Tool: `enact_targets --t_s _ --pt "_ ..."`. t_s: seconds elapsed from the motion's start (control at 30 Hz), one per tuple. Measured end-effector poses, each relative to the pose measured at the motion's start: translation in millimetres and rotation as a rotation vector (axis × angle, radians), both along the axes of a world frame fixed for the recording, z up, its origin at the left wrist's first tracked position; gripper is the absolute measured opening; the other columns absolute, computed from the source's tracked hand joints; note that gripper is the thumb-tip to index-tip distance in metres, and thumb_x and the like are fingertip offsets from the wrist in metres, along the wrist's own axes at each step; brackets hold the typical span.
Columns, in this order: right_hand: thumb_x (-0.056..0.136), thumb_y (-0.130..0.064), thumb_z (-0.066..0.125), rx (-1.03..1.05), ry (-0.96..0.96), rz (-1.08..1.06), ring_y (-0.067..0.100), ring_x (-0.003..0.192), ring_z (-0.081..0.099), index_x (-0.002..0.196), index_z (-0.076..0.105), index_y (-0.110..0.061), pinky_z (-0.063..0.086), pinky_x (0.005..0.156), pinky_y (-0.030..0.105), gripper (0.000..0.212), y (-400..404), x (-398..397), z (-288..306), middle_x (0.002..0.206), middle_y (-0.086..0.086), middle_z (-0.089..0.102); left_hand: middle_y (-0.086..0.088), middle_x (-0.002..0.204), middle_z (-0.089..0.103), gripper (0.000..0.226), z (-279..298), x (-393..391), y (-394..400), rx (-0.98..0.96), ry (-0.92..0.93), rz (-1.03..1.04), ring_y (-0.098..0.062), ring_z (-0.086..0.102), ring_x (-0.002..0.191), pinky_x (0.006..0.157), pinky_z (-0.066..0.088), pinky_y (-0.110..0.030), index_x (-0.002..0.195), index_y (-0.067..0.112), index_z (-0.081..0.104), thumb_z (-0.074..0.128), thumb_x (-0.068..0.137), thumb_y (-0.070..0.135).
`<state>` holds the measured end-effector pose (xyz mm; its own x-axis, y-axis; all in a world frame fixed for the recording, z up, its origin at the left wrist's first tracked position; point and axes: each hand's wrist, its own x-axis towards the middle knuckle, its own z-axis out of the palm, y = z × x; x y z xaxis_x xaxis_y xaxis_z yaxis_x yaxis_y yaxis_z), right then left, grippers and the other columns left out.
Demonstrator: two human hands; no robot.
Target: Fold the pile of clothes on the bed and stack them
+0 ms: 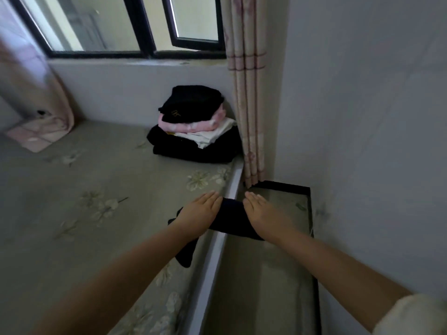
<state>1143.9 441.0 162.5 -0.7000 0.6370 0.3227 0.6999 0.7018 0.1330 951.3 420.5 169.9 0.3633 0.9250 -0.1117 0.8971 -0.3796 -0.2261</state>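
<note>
At the far left of the frame a pink curtain hangs down onto the bed, its hem bunched on the grey-green flowered sheet. Above it, across the upper left, runs the black-framed window with one pane swung ajar.

Moving toward the middle, your stack of folded clothes sits at the bed's far corner against the wall — a black piece on top, pink and white ones under it, and a larger black piece at the bottom. The top piece carries a small gold mark, too small to read.

Lower centre, your left hand lies flat, fingers straight and together, pressing on the dark garment at the bed's edge. A tail of that cloth trails down along the edge below your left wrist.

Just right of it your right hand presses the same garment, palm down and fingers straight — neither hand grips it.

To the right, a second flowered curtain hangs in the corner, and below it a dark-rimmed glass-topped surface stands beside the bed.
</note>
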Motion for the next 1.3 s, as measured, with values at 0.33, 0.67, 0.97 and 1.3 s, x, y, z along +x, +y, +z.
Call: enact_targets --t_s 0.33,0.67,0.97,1.3 --pt "0.081 0.001 0.061 -0.182 -0.124 0.195 0.030 0.119 0.053 0.120 0.050 0.012 0.040 0.101 0.032 0.041 223 -46 20 0.128 0.030 0.049 -0.007 0.156 0.008 0.054 21 -35 173 -0.046 -0.073 0.228 -0.018 0.010 0.143 0.113 0.007 -0.024 0.147 0.008 0.007 0.031 0.099 0.013" --pt "0.096 -0.012 0.040 -0.470 -0.338 0.221 0.031 0.101 0.056 0.099 0.050 -0.006 0.040 0.076 0.034 0.012 478 -173 89 0.108 0.017 0.056 -0.005 0.120 0.058 0.031 72 -157 416 -0.113 -0.255 0.343 -0.023 0.054 0.107 0.086 0.032 -0.023 0.125 0.012 0.051 0.041 0.096 0.020" --pt "0.093 -0.013 0.044 -0.214 -0.075 0.163 0.033 0.094 0.057 0.104 0.051 -0.001 0.032 0.064 0.031 0.018 693 -299 188 0.107 0.019 0.058 -0.014 0.126 0.053 0.037 177 -279 648 0.283 -0.204 0.352 -0.032 0.050 0.114 0.092 0.038 -0.038 0.130 0.010 0.047 0.044 0.094 0.014" --pt "0.097 -0.022 0.040 -0.446 -0.313 0.168 0.032 0.128 0.038 0.134 0.032 0.003 0.037 0.099 0.036 0.045 718 -359 -7 0.139 0.021 0.038 0.000 0.156 0.004 0.070 -19 -324 688 -0.280 -0.121 0.602 -0.020 0.001 0.144 0.114 0.001 -0.033 0.147 0.018 0.009 0.045 0.090 0.000"
